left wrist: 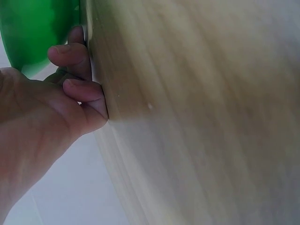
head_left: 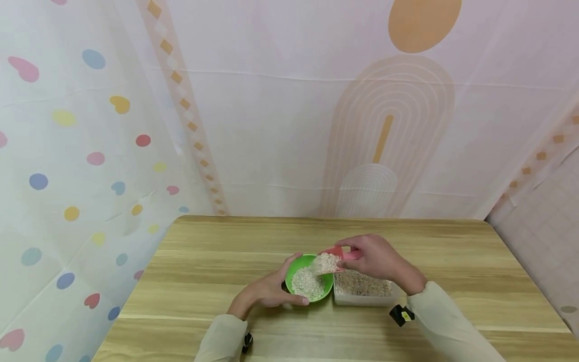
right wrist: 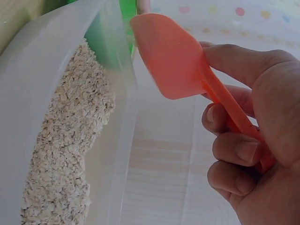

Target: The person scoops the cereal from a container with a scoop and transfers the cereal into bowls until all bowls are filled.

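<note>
A green bowl (head_left: 302,262) of pale flakes like rolled oats (head_left: 308,284) rests on the table. My left hand (head_left: 270,291) holds it from the left, thumb near the front rim and fingers round the far side. In the left wrist view, curled fingers lie against the tabletop beside the bowl (left wrist: 33,33). My right hand (head_left: 376,255) grips the handle of a red scoop (head_left: 333,251), tilted over the bowl's right rim with oats at its mouth. The right wrist view shows the scoop's underside (right wrist: 171,61) and fingers wrapped round its handle.
Right of the bowl, close against it, stands a translucent plastic box (head_left: 364,300) holding more oats (right wrist: 68,136), below my right hand. A wooden table (head_left: 217,241) lies under everything. Patterned cloth (head_left: 271,125) hangs behind its far edge and at both sides.
</note>
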Action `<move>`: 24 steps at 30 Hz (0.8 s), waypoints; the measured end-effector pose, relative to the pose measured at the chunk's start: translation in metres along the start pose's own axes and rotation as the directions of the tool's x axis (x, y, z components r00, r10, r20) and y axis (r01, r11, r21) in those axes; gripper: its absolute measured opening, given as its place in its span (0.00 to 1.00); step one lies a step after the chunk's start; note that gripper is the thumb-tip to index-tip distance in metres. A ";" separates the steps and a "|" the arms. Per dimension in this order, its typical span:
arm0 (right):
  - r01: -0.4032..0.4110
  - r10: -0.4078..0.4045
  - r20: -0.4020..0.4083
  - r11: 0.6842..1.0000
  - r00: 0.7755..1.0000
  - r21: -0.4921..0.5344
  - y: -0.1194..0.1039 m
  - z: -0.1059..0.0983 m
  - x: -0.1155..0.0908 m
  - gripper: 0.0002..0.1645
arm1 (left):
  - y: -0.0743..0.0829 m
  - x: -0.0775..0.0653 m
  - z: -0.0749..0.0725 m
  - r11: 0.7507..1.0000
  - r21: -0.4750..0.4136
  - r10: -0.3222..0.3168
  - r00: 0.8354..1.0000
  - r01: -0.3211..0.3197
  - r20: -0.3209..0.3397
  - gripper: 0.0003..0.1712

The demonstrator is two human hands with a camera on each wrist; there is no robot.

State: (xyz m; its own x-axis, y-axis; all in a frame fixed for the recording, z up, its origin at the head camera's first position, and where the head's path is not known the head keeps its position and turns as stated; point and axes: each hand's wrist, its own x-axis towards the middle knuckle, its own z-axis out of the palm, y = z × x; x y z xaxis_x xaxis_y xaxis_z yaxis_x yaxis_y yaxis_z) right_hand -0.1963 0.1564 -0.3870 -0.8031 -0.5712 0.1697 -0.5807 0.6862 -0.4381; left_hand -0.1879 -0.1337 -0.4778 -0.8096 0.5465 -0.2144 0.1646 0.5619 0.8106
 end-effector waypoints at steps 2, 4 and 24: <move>0.004 -0.004 0.002 1.000 1.000 -0.005 -0.001 -0.001 0.001 0.25 | 0.000 0.000 0.000 1.000 -0.002 -0.001 1.000 0.001 0.002 0.66; -0.001 0.001 0.008 1.000 1.000 -0.009 -0.002 -0.001 0.001 0.25 | 0.000 0.001 0.000 1.000 -0.007 -0.002 1.000 0.002 0.003 0.66; 0.088 -0.090 -0.003 0.977 0.996 -0.197 -0.013 -0.002 0.005 0.26 | -0.001 0.002 0.001 1.000 -0.017 0.003 1.000 -0.003 -0.005 0.65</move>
State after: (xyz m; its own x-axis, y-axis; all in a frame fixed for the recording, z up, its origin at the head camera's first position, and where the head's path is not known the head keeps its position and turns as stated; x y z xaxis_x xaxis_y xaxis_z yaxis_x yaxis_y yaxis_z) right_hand -0.1931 0.1461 -0.3787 -0.7480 -0.6293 0.2107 -0.6637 0.7088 -0.2391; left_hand -0.1889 -0.1328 -0.4794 -0.8117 0.5451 -0.2096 0.1572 0.5496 0.8205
